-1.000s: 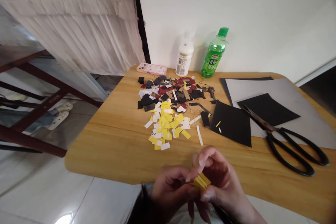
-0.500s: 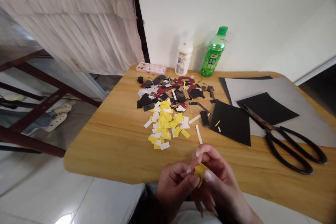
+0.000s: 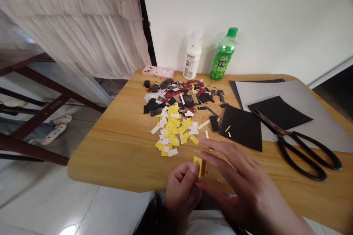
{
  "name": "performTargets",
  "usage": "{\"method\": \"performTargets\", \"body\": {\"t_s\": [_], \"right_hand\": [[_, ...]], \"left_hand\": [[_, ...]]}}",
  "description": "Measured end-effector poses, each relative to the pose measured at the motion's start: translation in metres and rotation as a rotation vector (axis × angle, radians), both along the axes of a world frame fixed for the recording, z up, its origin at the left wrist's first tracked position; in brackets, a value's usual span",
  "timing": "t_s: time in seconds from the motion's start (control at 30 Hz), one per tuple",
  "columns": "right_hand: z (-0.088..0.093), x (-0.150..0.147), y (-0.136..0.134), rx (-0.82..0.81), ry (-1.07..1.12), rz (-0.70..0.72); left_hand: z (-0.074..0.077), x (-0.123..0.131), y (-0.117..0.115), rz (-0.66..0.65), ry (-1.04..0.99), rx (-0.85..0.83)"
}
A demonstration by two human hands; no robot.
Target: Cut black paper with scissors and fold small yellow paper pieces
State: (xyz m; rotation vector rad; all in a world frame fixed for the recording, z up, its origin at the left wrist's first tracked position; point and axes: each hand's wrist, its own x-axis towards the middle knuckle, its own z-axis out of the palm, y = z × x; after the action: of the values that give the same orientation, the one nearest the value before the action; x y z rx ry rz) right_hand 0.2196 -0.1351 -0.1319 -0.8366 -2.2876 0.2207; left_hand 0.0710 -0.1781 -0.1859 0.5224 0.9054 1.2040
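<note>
My left hand [image 3: 183, 183] pinches a small folded piece of yellow paper [image 3: 198, 166] between thumb and fingers, close to the table's front edge. The paper stands upright, with a darker inner side facing right. My right hand [image 3: 242, 176] is beside it, fingers stretched and apart, slightly blurred. One of its fingertips is by the paper's top corner; whether it touches I cannot tell. Just beyond the hands lies a pile of yellow and white paper cuttings [image 3: 173, 128]. A narrow white strip [image 3: 206, 134] lies past my right fingertips, partly hidden.
Black, red and brown scraps [image 3: 190, 97] spread behind the yellow ones. A pink phone case [image 3: 158, 71], a white bottle [image 3: 192, 60] and a green drink bottle [image 3: 223, 58] stand or lie along the wall. Black scissors [image 3: 295, 139] rest on black [image 3: 242, 128] and grey sheets [image 3: 328, 125] at right.
My right hand has let go of the yellow paper and opened, spreading up and right over the white strip. The paper is now upright in my left hand alone.
</note>
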Motion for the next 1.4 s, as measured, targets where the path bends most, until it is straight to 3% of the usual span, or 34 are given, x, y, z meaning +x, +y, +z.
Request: {"method": "performTargets", "body": {"t_s": [0.4,0.67,0.87,1.07,1.27,1.4], "right_hand": [[0.017,0.0,0.012,0.238,-0.117,0.034],[0.01,0.0,0.014,0.197,-0.044,0.029],[0.003,0.0,0.01,0.069,-0.024,0.009],[0.003,0.003,0.008,0.123,0.016,0.015],[0.001,0.007,0.009,0.155,0.025,0.078],[0.0,0.007,0.003,0.084,0.006,0.091]], "left_hand": [[0.008,0.01,0.006,0.064,-0.053,-0.088],[0.008,0.012,0.003,0.064,-0.053,-0.13],[0.004,0.011,0.003,0.083,-0.073,-0.122],[0.002,0.01,0.001,0.069,-0.077,-0.08],[0.009,0.01,0.002,0.044,-0.06,-0.022],[0.009,0.009,0.0,0.053,-0.003,0.032]]}}
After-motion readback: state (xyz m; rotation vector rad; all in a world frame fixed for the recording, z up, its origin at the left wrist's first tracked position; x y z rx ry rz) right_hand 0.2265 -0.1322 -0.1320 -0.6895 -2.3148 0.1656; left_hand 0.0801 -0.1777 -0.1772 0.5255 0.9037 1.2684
